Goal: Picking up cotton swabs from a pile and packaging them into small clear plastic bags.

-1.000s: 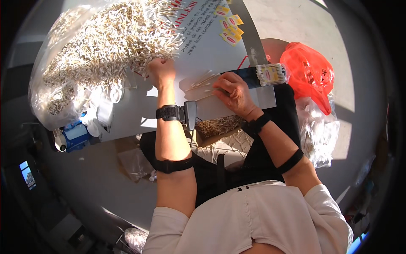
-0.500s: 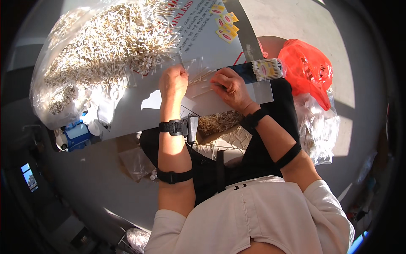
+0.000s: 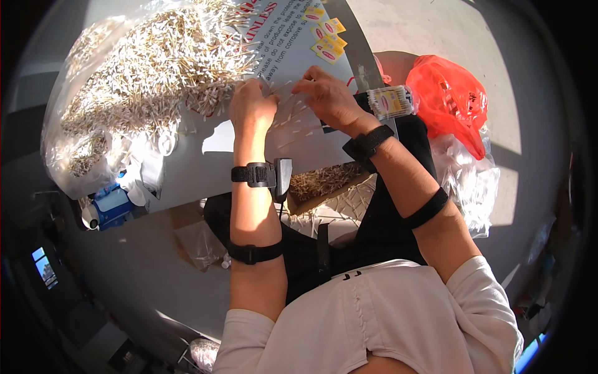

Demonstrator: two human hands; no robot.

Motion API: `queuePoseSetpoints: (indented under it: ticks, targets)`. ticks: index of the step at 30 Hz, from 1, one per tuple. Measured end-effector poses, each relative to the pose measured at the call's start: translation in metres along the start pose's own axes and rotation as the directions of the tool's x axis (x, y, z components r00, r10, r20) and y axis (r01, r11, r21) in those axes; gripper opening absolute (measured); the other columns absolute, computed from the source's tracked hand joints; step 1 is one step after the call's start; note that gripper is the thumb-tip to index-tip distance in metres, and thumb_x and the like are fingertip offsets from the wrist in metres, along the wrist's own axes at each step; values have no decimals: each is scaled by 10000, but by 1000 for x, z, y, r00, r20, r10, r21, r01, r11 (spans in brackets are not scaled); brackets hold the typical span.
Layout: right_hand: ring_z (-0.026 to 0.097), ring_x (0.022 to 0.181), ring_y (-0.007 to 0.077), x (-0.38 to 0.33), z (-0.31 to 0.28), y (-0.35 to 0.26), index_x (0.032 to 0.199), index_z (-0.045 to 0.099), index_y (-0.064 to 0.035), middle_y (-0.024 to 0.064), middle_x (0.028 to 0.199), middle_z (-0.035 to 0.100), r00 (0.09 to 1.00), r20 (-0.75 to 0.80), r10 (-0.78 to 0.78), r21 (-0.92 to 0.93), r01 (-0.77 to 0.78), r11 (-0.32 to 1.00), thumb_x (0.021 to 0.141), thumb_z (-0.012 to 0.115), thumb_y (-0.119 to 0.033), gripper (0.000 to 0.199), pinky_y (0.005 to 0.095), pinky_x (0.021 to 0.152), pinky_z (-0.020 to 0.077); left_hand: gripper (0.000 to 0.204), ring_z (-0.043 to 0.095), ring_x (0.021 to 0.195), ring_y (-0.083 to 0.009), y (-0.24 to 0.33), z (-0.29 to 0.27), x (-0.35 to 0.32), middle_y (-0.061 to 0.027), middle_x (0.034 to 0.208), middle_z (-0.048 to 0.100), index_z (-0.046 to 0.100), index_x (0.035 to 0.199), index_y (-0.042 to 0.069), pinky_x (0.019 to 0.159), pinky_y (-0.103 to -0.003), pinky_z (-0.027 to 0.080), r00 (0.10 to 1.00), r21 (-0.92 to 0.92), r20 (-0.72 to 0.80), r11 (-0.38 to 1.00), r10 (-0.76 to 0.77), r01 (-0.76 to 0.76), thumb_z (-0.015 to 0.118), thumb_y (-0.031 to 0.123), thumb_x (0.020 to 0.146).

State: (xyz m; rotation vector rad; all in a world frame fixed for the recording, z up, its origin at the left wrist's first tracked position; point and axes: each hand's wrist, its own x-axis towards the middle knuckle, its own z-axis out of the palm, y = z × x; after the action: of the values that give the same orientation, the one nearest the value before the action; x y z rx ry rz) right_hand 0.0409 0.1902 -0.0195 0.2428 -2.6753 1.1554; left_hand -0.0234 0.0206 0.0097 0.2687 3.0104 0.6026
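Observation:
My left hand (image 3: 253, 112) is curled over the grey sheet-covered table, thumb and fingers drawn together beside the big heap of cotton swabs (image 3: 168, 68). What it grips, perhaps something clear, is too faint to make out. Just to its right, my right hand (image 3: 327, 96) has bent fingers with the tips close together, pointing toward the left hand. Any small item in that pinch cannot be made out. Several loose cotton swabs (image 3: 298, 118) lie on the table below and between both hands. A clear pack of swabs with a yellow label (image 3: 390, 101) rests right of my right wrist.
Small yellow cards (image 3: 328, 42) lie near the table's far edge. A red plastic bag (image 3: 451, 103) and clear bags (image 3: 467, 181) are at the right. A box of swabs (image 3: 327, 186) sits at my lap. A blue and white object (image 3: 111, 207) stands at the table's left corner.
My right hand has moved up and slightly left, away from the dark area beside the labelled pack. My left hand has shifted slightly up and left.

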Motion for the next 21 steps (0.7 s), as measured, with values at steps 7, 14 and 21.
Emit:
queuePoseSetpoints:
  ticks: [7, 14, 21]
  targets:
    - [599, 895, 290, 7, 7, -1, 871, 642, -96, 67, 930, 543, 1000, 17, -21, -7, 21, 1000, 742, 662, -68, 133, 380, 751, 494, 150, 629, 907, -365, -6, -2, 6, -158, 914, 649, 669, 872, 69, 783, -429, 495, 994, 1, 108, 1000, 10, -10, 662, 135, 737]
    - [604, 800, 310, -1, 6, 4, 780, 608, -69, 86, 876, 545, 999, 15, -39, -19, 40, 999, 761, 665, -90, 64, 396, 697, 488, 95, 632, 885, -358, -3, -6, 3, -179, 865, 663, 668, 800, 37, 767, -443, 492, 970, -22, 172, 985, 172, -171, 597, 58, 740]
    - [611, 815, 307, -6, 2, -2, 756, 623, -84, 77, 869, 565, 998, -14, -65, 61, 66, 996, 736, 651, -71, 36, 404, 695, 501, 99, 620, 915, -339, 2, -6, 10, -149, 885, 641, 680, 788, 48, 769, -434, 492, 971, -12, 91, 975, 220, -220, 595, 47, 738]
